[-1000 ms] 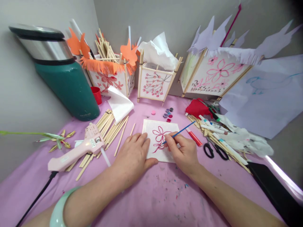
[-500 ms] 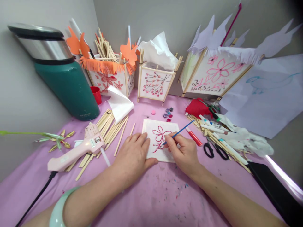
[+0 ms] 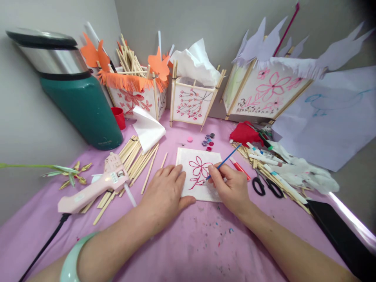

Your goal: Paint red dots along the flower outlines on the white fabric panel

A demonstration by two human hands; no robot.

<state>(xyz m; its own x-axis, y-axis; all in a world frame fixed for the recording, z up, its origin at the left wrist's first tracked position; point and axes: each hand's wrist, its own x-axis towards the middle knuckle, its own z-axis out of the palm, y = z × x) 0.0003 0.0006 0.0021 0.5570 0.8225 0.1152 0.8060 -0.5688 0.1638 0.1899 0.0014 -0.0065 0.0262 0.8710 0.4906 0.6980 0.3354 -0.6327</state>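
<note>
While a pink cloth (image 3: 188, 243) covers the whole table, the biggest thing on it is the green bin (image 3: 79, 105), far left, steel lid shut, contents hidden. Big paper lantern (image 3: 270, 94) at back right, pink flowers on its face, white fringe on top; inside not visible. Orange-fringed lantern (image 3: 132, 98) at back left is packed with wooden sticks (image 3: 131, 60) poking out the top. Middle lantern (image 3: 192, 103) just beside it is stuffed with white tissue (image 3: 195, 62). Pink glue gun (image 3: 94, 188) lies on loose sticks (image 3: 141, 160), left of the hands.

Left hand (image 3: 166, 192) is flat and spread, palm down, fingertips resting on the left edge of the paper square (image 3: 190, 156). Right hand (image 3: 230, 188) is closed in a pen grip on the blue brush (image 3: 227, 159), heel on the square's lower right corner.

Paper square lies flat on the cloth at table centre, between the two hands: white, stick-framed edge, with a red outline flower (image 3: 200, 168), looped petals and a stem running down-left. Brush tip touches the paper at the flower's lower right.

Small red cup (image 3: 119, 116) stands by the bin's base, contents not visible. Small paint caps (image 3: 208, 141) sit just behind the square.

Versus a second ago: right hand has shifted slightly right, brush tip has moved right along the flower and the handle stands steeper. Left hand and square unchanged.
</note>
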